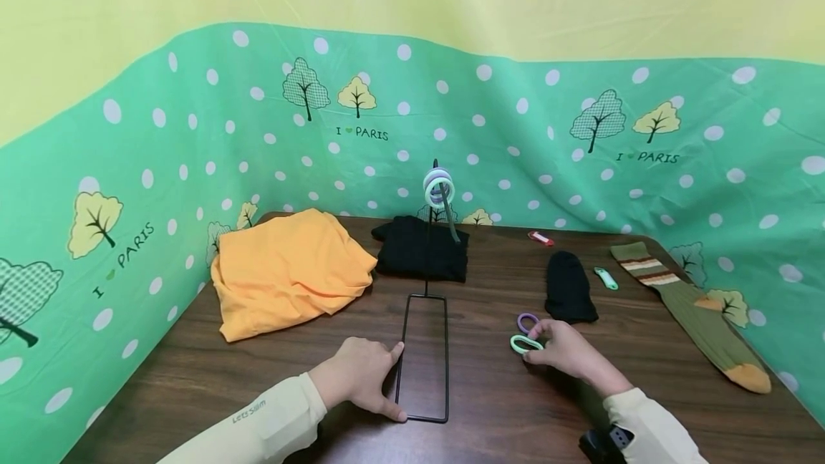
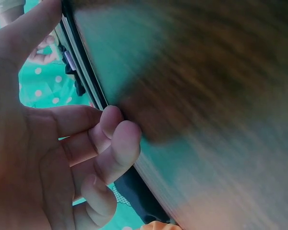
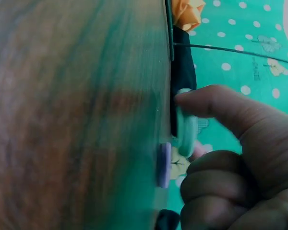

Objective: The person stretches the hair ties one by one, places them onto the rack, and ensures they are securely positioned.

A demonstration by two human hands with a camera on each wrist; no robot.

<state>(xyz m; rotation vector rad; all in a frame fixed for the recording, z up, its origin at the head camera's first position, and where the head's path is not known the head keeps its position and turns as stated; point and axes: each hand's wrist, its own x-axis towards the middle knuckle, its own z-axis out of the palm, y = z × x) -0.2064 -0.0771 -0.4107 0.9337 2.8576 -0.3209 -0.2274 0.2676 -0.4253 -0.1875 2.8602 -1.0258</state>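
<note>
A black wire stand (image 1: 447, 360) has a flat rectangular base, an upright and a slanted arm, with several pastel rings (image 1: 439, 188) hanging near its top. My left hand (image 1: 361, 374) rests at the left side of the base, thumb at the front corner and forefinger farther back. In the left wrist view its other fingers (image 2: 117, 153) bend loosely near the tabletop. My right hand (image 1: 567, 349) pinches a light green ring (image 3: 186, 127) between thumb and forefinger, close over the table. A purple ring (image 1: 527, 321) lies just behind it, also in the right wrist view.
Orange cloth (image 1: 290, 271) lies piled at the back left, beside folded black cloth (image 1: 419, 249) behind the stand. Rightward are a black knit item (image 1: 570, 288), a red tag (image 1: 540, 238), a green tag (image 1: 606, 278) and an olive sock (image 1: 692, 317). A printed curtain (image 1: 515, 134) surrounds the table.
</note>
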